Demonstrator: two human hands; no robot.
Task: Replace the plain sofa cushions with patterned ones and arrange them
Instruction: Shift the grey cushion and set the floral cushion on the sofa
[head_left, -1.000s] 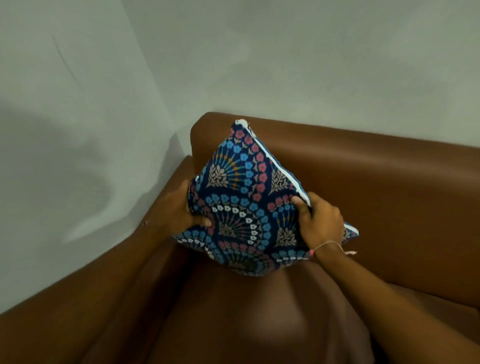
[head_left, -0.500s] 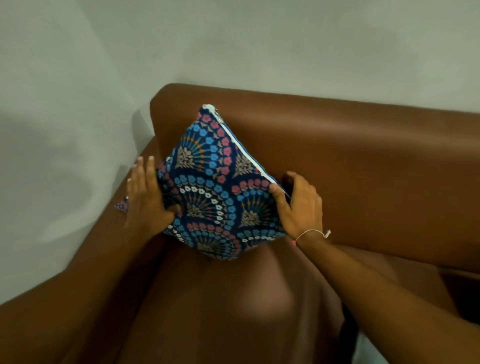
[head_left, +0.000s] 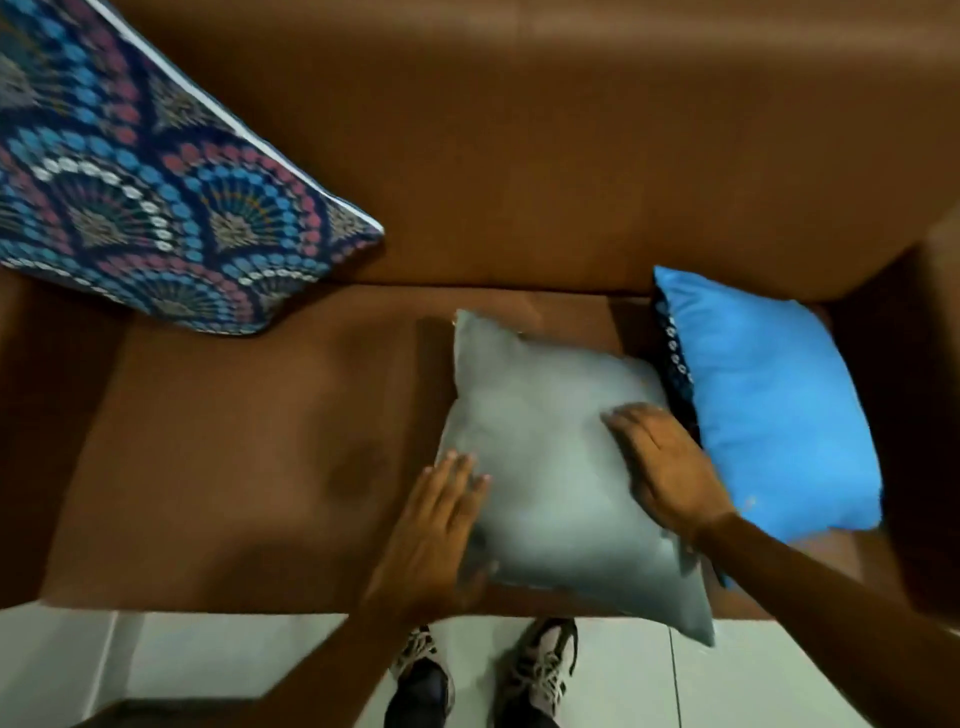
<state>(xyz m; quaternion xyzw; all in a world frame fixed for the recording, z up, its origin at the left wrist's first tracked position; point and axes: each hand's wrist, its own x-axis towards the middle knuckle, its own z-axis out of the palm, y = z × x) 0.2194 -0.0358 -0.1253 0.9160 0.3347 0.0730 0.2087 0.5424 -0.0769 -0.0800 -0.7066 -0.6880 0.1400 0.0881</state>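
Head view looks down on a brown sofa (head_left: 519, 156). One patterned cushion (head_left: 156, 208) already leans in the far left corner against the backrest, so that part seems done. A plain grey cushion (head_left: 550, 467) lies flat on the seat, right of centre, its near corner hanging over the front edge. Left hand (head_left: 441, 525) rests on its near left side and right hand (head_left: 670, 467) on its right side, fingers spread flat, not gripping. A blue cushion (head_left: 769, 405) sits far right; the dark dotted edge beside it may be another patterned one. Both plain cushions are left to remove.
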